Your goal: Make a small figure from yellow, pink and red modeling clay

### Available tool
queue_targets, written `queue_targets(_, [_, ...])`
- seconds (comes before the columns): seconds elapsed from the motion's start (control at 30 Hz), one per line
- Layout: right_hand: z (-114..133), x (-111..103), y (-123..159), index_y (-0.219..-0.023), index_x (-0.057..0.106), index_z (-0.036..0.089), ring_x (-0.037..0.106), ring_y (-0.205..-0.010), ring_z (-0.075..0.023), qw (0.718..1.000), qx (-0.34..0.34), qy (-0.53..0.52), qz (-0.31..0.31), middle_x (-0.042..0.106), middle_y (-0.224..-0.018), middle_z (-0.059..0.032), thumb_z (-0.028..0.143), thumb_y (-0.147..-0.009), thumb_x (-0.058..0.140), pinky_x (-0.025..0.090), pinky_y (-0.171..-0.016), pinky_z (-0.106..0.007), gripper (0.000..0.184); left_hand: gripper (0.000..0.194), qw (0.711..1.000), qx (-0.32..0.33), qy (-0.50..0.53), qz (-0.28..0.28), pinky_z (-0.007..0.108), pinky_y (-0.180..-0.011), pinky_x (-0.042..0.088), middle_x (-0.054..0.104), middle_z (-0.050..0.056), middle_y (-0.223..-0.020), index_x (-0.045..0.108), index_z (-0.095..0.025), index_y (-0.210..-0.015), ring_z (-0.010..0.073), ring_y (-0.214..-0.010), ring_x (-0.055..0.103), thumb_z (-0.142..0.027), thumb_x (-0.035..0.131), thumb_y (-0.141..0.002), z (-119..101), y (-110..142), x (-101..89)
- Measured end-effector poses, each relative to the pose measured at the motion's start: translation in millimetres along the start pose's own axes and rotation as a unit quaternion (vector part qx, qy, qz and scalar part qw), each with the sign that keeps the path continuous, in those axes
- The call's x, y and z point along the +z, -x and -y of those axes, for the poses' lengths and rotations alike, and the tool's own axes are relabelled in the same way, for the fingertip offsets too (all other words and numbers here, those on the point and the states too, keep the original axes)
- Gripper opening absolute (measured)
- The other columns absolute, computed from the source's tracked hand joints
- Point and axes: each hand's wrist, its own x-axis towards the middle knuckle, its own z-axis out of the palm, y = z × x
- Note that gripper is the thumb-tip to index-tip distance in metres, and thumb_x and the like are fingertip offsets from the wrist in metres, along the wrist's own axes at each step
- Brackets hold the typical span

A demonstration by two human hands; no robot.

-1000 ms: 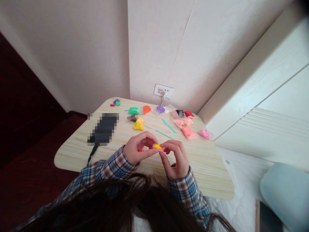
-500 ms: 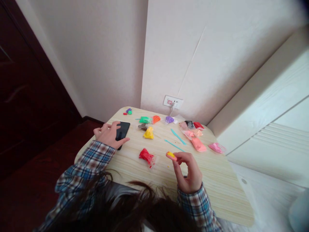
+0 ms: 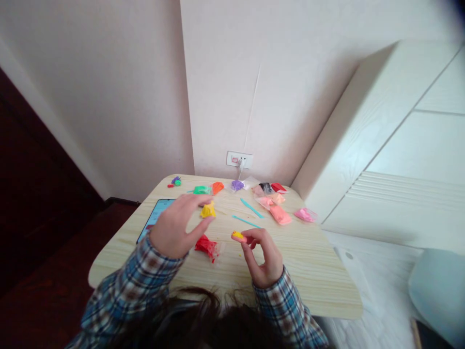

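My right hand pinches a small yellow clay piece at its fingertips, just above the wooden table. My left hand hovers open with fingers spread, between the phone and a yellow clay bag. A red clay bag lies on the table between my two hands. The phone's screen is lit and partly hidden by my left hand.
Further back lie several clay bags: green, orange, purple, pink, peach. Two turquoise modelling tools lie mid-table. A wall socket with a cable is behind. A white bed frame stands right.
My left hand has lifted off the phone and moved right toward the yellow and red bags. The phone screen is now lit. My right hand still holds the yellow piece.
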Motion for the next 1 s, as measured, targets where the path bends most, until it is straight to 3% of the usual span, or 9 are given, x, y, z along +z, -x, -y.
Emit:
queue_targets(0.1, [-1.8, 1.3, -0.3, -0.095, 0.056, 0.018, 0.053, -0.067, -0.0137, 1.0, 0.005, -0.008, -0.007, 0.06, -0.08, -0.0047, 0.011, -0.081, 0.049, 0.045, -0.055, -0.028, 0.017, 0.037, 0.989, -0.029, 0.107, 0.099, 0.037, -0.084, 0.048, 0.064, 0.011, -0.106, 0.055, -0.015, -0.11, 0.0233, -0.096, 0.059, -0.034, 0.058, -0.078, -14.4, 0.1, 38.4])
queue_targets(0.2, [-4.1, 1.9, -0.5, -0.098, 0.055, 0.018, 0.053, -0.067, -0.0135, 1.0, -0.003, -0.014, -0.001, 0.06, -0.083, -0.0049, 0.011, -0.08, 0.048, 0.046, -0.055, -0.027, 0.02, 0.036, 0.95, -0.095, 0.247, 0.167, 0.031, -0.074, 0.052, 0.063, 0.01, -0.105, 0.054, -0.016, -0.108, 0.0212, -0.094, 0.06, -0.033, 0.06, -0.077, -14.3, 5.8, 63.9])
queue_targets(0.4, [-6.9, 1.3, -0.3, -0.096, 0.054, 0.018, 0.054, -0.07, -0.0143, 0.999, -0.036, 0.008, 0.022, 0.06, -0.081, -0.0049, 0.009, -0.079, 0.05, 0.048, -0.055, -0.026, 0.019, 0.032, 0.837, -0.199, 0.478, 0.177, 0.025, -0.065, 0.049, 0.062, 0.004, -0.079, 0.056, -0.014, -0.085, 0.0126, -0.069, 0.059, -0.039, 0.068, -0.071, 4.1, 10.8, 80.3])
queue_targets(0.5, [-8.7, 2.6, -0.3, -0.094, 0.054, 0.018, 0.055, -0.073, -0.0149, 0.999, -0.037, 0.011, 0.03, 0.059, -0.081, -0.0052, 0.011, -0.079, 0.05, 0.049, -0.056, -0.026, 0.016, 0.032, 0.806, -0.223, 0.519, 0.176, 0.024, -0.062, 0.048, 0.062, 0.003, -0.076, 0.056, -0.014, -0.082, 0.0115, -0.066, 0.057, -0.036, 0.073, -0.068, 12.2, 12.6, 86.6])
queue_targets(0.73, [-12.1, 8.3, 1.0, -0.093, 0.051, 0.018, 0.054, -0.069, -0.0137, 0.999, -0.019, 0.012, 0.026, 0.057, -0.08, -0.0034, 0.013, -0.08, 0.052, 0.049, -0.056, -0.026, 0.015, 0.03, 0.799, -0.235, 0.529, 0.164, 0.024, -0.065, 0.048, 0.063, 0.001, -0.074, 0.058, -0.014, -0.083, 0.0128, -0.07, 0.059, -0.032, 0.075, -0.065, 21.8, 15.8, 93.0])
queue_targets(1.0, [-8.1, 2.3, 0.7, -0.095, 0.05, 0.019, 0.055, -0.068, -0.0132, 1.0, -0.018, 0.01, 0.009, 0.058, -0.08, -0.0029, 0.012, -0.079, 0.054, 0.049, -0.054, -0.025, 0.018, 0.028, 0.84, -0.204, 0.481, 0.142, 0.026, -0.071, 0.051, 0.059, 0.002, -0.078, 0.055, -0.015, -0.081, 0.0142, -0.076, 0.06, -0.031, 0.073, -0.067, 12.0, 9.2, 79.2])
